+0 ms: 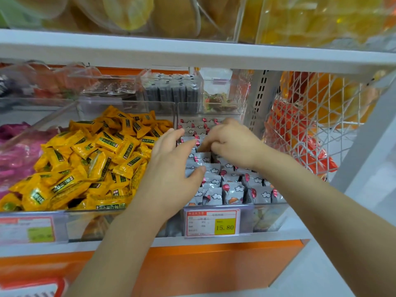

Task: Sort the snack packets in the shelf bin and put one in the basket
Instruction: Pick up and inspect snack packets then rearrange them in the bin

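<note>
Your left hand rests, fingers released, on the grey packets; your right hand curls among them, grasp unclear

The grey snack packets are showing white clouds and pinkish-red balloons, some with an orange mark low down. The yellow packets are wearing dark green labels with pale lettering. The price tag is showing white with a red border and a yellow box. The pink packets are gleaming, the shelf base is shining orange, and the wire basket is standing white around orange-red bags
</note>
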Available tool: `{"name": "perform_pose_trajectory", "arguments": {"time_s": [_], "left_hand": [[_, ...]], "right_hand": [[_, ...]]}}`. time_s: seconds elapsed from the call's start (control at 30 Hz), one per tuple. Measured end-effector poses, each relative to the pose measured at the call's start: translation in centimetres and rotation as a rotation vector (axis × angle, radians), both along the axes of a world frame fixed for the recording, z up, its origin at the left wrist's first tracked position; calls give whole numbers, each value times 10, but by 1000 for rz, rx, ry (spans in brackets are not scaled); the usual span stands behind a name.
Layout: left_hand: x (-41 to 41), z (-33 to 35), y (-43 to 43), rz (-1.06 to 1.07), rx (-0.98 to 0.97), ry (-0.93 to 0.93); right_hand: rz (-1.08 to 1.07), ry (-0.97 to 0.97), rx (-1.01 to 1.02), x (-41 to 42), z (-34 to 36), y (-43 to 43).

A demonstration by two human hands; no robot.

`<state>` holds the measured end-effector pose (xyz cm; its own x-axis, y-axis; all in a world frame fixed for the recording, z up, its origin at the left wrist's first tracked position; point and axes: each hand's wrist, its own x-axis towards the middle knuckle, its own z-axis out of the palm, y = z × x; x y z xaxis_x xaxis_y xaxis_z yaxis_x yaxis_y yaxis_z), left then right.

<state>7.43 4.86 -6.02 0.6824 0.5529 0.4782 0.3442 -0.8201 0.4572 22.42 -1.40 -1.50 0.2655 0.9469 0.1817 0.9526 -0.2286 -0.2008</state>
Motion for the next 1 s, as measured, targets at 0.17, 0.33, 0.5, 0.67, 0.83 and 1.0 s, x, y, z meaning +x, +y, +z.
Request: {"name": "perform_pose_trajectory", "arguments": {"time_s": [0.17, 0.33, 0.5, 0.67, 0.83, 1.0], "left_hand": [[-1, 0, 0, -8, -5, -2], [-1, 1, 0, -14, -21, -12], [-1, 2, 0, -19, -48, -16], [-2, 6, -6, -7, -86, -56], [-3, 11, -13, 18, -104, -104], [-4, 15, -20, -8, -123, -244]], "right_hand": [[-81, 16, 142, 11, 3, 24], [-71, -245, 34, 9, -9, 36], [-157, 199, 525, 6, 10, 9], [-268, 709, 983, -10, 11, -40], [-248, 1088, 968, -24, 2, -73], [-163, 1317, 925, -34, -6, -81]]}}
